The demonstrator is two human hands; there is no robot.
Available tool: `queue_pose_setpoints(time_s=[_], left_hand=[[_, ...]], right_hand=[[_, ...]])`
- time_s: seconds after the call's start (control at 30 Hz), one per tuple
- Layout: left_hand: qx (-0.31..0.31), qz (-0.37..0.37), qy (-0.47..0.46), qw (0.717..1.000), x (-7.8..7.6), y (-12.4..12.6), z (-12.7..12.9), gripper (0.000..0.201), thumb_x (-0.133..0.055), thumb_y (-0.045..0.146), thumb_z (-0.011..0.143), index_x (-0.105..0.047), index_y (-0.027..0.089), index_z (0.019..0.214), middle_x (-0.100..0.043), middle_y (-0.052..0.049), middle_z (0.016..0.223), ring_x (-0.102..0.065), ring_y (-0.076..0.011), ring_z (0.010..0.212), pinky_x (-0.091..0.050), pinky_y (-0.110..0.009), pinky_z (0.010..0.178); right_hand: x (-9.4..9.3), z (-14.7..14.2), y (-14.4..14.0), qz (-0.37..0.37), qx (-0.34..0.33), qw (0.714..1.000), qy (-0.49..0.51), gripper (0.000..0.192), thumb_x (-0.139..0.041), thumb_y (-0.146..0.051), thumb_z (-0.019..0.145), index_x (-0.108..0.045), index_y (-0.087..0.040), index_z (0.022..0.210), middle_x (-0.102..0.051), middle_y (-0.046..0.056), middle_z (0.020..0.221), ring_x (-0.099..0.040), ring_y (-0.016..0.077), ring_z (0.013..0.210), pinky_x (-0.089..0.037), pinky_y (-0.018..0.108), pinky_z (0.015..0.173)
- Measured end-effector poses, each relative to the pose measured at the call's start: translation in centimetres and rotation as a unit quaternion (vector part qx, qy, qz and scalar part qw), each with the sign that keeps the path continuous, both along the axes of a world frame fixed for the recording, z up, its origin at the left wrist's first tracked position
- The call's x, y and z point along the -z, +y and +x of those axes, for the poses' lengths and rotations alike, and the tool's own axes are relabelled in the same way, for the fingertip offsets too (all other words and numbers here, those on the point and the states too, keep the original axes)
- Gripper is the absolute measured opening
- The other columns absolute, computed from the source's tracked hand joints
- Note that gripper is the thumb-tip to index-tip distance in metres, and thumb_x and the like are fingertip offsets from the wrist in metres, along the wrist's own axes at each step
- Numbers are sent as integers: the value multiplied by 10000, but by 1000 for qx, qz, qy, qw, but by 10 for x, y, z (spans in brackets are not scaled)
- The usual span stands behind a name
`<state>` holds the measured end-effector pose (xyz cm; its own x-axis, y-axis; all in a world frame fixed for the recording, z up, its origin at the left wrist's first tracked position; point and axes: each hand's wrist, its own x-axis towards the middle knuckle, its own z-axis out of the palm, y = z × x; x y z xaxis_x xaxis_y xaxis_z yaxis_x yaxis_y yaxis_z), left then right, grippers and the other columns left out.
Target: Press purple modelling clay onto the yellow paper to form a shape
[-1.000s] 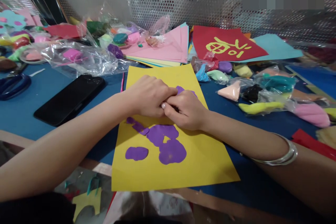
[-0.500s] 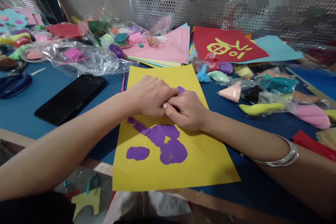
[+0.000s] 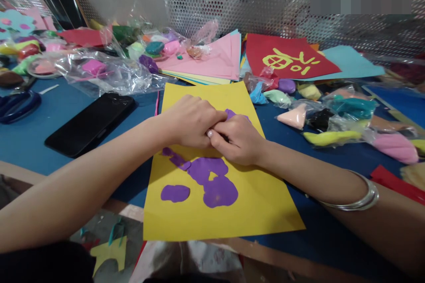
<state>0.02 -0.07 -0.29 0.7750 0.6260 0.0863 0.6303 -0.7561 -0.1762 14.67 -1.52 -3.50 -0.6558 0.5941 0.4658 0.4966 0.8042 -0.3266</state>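
Note:
A yellow paper sheet [image 3: 252, 212] lies on the blue table in front of me. Flattened purple clay shapes [image 3: 212, 181] are stuck on it. Both hands meet over the sheet's upper half. My left hand [image 3: 187, 120] is curled, its fingers folded down onto the paper. My right hand [image 3: 237, 139] is curled against it, fingertips pressed together with the left. A bit of purple clay [image 3: 230, 113] shows just beyond the fingers. What lies under the fingers is hidden.
A black phone [image 3: 89, 124] lies left of the sheet. Blue scissors [image 3: 18, 104] sit at the far left. Bagged clay lumps [image 3: 335, 117] crowd the right side and back left. A pink paper stack [image 3: 212, 59] and a red sheet [image 3: 288, 57] lie behind.
Nothing has visibly moved apart from a slight shift of the view; both hands stay pressed together on the same spot.

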Motion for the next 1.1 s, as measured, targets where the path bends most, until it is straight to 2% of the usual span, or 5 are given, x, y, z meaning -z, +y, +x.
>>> queue_pose_setpoints(time_s=[1.1], left_hand=[[-3,-3,4,1000,-1,-1,0,256,-429,335,668,-589,191,806,-619,-39,641,-539,-155,523,-163,-251,435]], right_hand=[[1,0,-1,-1,6,1000,-6,397,-322,-296,782,-534,-152,479,-478,10,442,-323,78,444,-181,243,482]])
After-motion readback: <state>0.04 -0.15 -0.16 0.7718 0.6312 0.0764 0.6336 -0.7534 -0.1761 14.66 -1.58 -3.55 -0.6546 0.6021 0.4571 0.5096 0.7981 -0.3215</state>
